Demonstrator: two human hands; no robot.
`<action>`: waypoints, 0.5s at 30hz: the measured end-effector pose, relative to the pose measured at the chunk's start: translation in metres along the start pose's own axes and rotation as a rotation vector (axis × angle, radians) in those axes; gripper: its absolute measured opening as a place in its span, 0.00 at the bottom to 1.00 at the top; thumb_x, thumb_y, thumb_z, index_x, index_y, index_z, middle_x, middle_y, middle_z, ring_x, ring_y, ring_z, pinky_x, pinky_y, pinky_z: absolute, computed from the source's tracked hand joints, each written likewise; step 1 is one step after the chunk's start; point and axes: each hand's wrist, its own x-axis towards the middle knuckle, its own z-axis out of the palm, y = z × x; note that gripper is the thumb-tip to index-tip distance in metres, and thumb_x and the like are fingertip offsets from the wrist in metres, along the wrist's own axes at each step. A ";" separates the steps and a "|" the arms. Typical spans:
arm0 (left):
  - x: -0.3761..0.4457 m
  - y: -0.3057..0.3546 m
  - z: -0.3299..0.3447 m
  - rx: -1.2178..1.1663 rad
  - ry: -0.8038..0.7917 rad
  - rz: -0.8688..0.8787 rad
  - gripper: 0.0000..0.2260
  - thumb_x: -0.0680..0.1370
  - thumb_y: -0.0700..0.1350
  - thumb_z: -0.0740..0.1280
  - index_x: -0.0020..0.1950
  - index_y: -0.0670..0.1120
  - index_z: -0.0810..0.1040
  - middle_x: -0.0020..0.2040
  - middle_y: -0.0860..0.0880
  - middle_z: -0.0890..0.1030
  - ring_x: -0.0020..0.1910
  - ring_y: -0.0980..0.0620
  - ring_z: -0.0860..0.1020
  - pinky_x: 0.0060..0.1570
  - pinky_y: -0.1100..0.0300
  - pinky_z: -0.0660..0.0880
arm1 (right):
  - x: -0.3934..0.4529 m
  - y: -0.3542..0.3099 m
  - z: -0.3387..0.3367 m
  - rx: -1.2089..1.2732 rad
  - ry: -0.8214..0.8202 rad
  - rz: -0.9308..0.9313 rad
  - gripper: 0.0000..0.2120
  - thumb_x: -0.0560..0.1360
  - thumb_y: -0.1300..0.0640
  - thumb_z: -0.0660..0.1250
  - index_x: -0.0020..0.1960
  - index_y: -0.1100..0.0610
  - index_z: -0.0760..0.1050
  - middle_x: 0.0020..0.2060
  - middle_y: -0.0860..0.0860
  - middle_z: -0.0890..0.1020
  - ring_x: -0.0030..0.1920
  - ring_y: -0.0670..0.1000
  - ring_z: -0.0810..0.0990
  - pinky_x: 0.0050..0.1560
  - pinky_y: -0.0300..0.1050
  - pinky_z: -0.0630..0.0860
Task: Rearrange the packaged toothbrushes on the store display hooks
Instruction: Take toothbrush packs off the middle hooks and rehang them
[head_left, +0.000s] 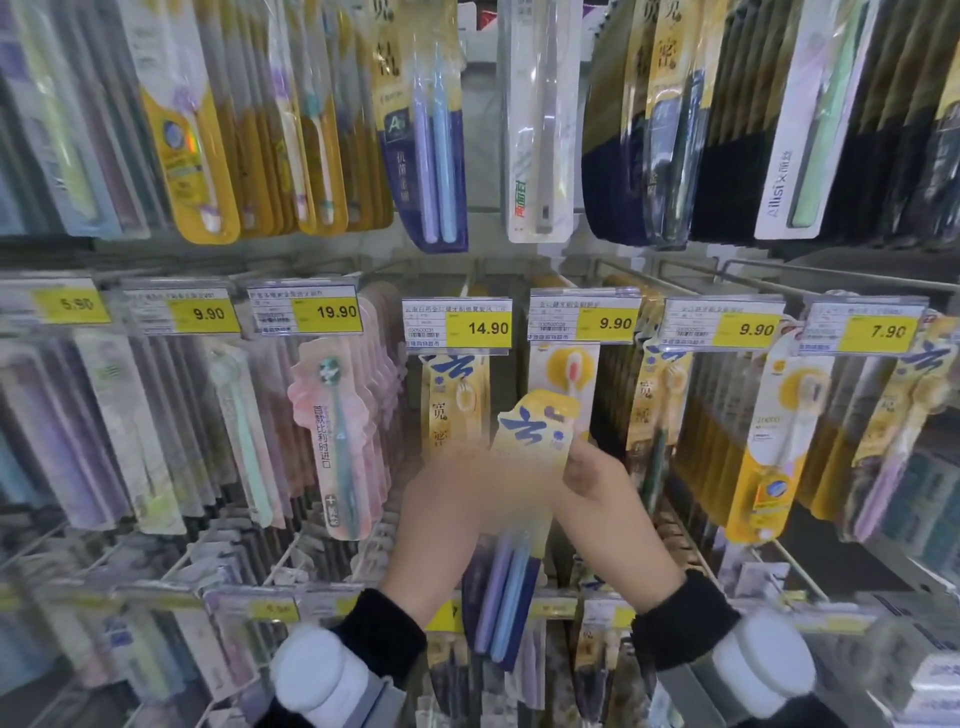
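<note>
I hold one toothbrush pack (524, 499) in both hands, in front of the middle row of hooks. Its card is yellow at the top with blue script and dark blue below, with a purple and a blue brush inside. My left hand (452, 525) grips its left edge; motion blur hides the fingers. My right hand (602, 493) pinches the right edge near the top. The pack's top sits just below the 14.90 price tag (457, 325) and the hook with matching packs (454, 410). A similar blue-brush pack (434, 156) hangs in the row above.
Rows of hooks full of packaged toothbrushes fill the wall: pink packs (337, 436) to the left, yellow packs (769, 441) to the right, dark packs (649, 130) upper right. Price tags (608, 322) jut out on the hook ends. Lower hooks (291, 561) project toward me.
</note>
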 end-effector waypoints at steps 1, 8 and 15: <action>0.001 -0.001 -0.002 0.009 0.040 0.013 0.05 0.80 0.47 0.66 0.46 0.56 0.78 0.40 0.53 0.83 0.35 0.57 0.78 0.37 0.56 0.77 | 0.003 -0.001 0.001 0.028 0.010 0.022 0.09 0.79 0.52 0.69 0.59 0.47 0.82 0.53 0.41 0.87 0.53 0.43 0.85 0.59 0.51 0.81; 0.030 0.004 -0.019 0.137 0.282 0.090 0.12 0.78 0.56 0.67 0.59 0.54 0.73 0.40 0.53 0.75 0.39 0.52 0.75 0.41 0.59 0.71 | 0.009 -0.005 -0.009 0.086 -0.066 0.069 0.13 0.80 0.51 0.67 0.64 0.48 0.77 0.57 0.45 0.86 0.59 0.47 0.84 0.64 0.56 0.78; 0.039 0.007 -0.019 0.175 0.234 0.095 0.05 0.79 0.50 0.68 0.44 0.60 0.77 0.47 0.51 0.79 0.44 0.54 0.77 0.48 0.60 0.73 | 0.006 -0.004 -0.010 0.085 -0.093 0.056 0.12 0.81 0.52 0.65 0.64 0.48 0.77 0.56 0.44 0.87 0.57 0.46 0.85 0.62 0.57 0.80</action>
